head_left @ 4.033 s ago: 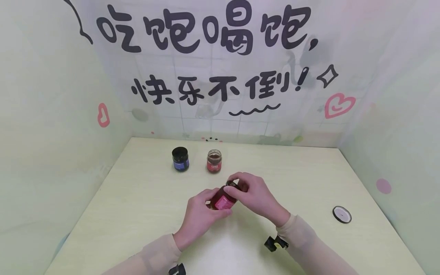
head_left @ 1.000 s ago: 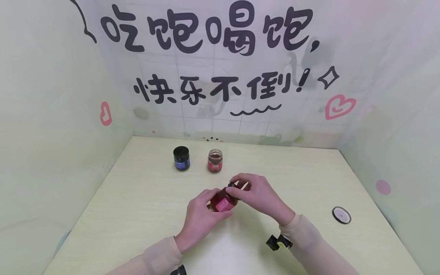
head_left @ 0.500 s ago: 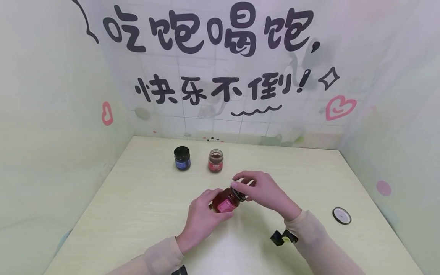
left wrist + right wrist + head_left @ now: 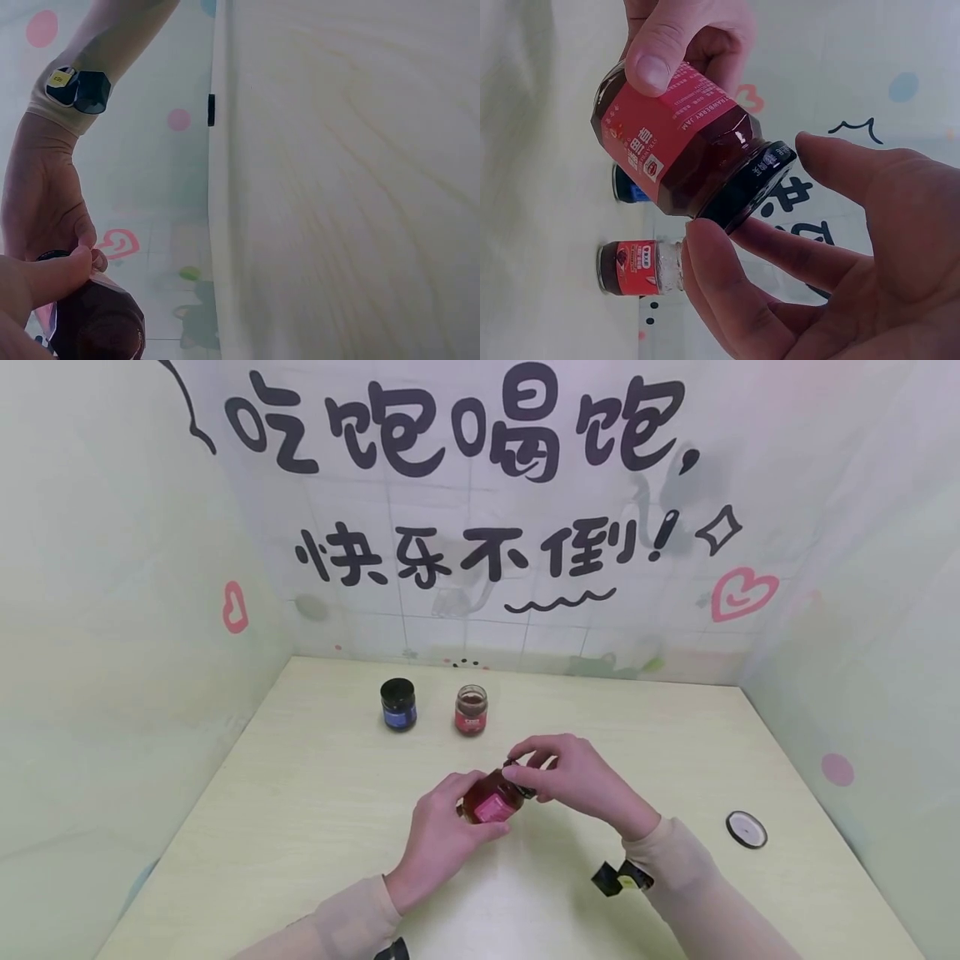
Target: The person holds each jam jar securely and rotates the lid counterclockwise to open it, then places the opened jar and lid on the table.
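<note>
"Big black writing (image 4: 491, 534) runs over the wall behind the pale worktop (image 4: 337, 827). What is the person holding?"

"It's a strawberry jam jar (image 4: 686, 142), full of dark red stuff. It's tipped sideways, up above the worktop, between the two hands."

"How are they holding it?"

"The left hand (image 4: 442, 827) has a snug grip, with fingers and thumb curled round the glass. The right hand (image 4: 573, 777) has its grip just wide enough for the black lid (image 4: 746, 187), fingertips and thumb at its edge. That lid is on the jar."

"And the other jars?"

"Two stand up straight at the back. The red-label jar (image 4: 471, 713) has its top bare, and brown-red stuff sits inside, below the clear glass neck. The blue-label jar (image 4: 399, 706) is dark with a black top, so I can't tell what's in it. One loose lid (image 4: 746, 830) lies over on the right, its white side up."

"Has anything changed?"

"Four seconds ago the right hand was closer over the jar's top. Now it's a bit more to the right. Half a second ago its thumb was higher. The back jars haven't moved."
</note>
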The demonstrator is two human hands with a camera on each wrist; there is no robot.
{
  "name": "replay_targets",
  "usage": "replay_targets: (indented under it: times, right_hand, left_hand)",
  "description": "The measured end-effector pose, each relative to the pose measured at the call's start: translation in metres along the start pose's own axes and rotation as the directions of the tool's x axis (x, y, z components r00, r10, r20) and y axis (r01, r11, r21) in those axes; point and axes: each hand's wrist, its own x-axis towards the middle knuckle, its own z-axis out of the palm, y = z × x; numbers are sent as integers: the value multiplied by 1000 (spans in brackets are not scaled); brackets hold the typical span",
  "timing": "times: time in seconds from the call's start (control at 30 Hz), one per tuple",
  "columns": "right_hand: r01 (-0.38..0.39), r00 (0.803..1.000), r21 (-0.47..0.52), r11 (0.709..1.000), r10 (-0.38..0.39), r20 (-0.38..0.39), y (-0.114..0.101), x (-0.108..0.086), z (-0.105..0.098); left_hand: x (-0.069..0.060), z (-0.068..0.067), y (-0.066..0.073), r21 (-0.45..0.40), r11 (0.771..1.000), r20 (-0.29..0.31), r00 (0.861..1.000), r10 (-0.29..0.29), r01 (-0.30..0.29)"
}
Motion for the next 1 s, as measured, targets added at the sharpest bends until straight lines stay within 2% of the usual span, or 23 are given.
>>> replay_targets:
  times: [0.3, 0.5, 0.8, 1.0]
  right_hand:
    - [17, 1000, 14, 1000, -18, 9, 2, 2, 2]
    - [45, 999, 37, 998, -46, 11, 2, 4, 1]
    - [84, 996, 6, 996, -84, 22, 7, 4, 1]
    - [109, 993, 24, 994, -110, 44, 10, 4, 0]
  left_hand:
    - [0, 1, -5, 14, 1000, 5, 1000, -13, 13]
    - [2, 1, -6, 16, 1000, -6, 1000, 7, -6]
    - [2, 1, -7, 26, 1000, 10, 1000, -17, 17]
    - [3, 2, -7, 6, 1000, 16, 1000, -25, 25]
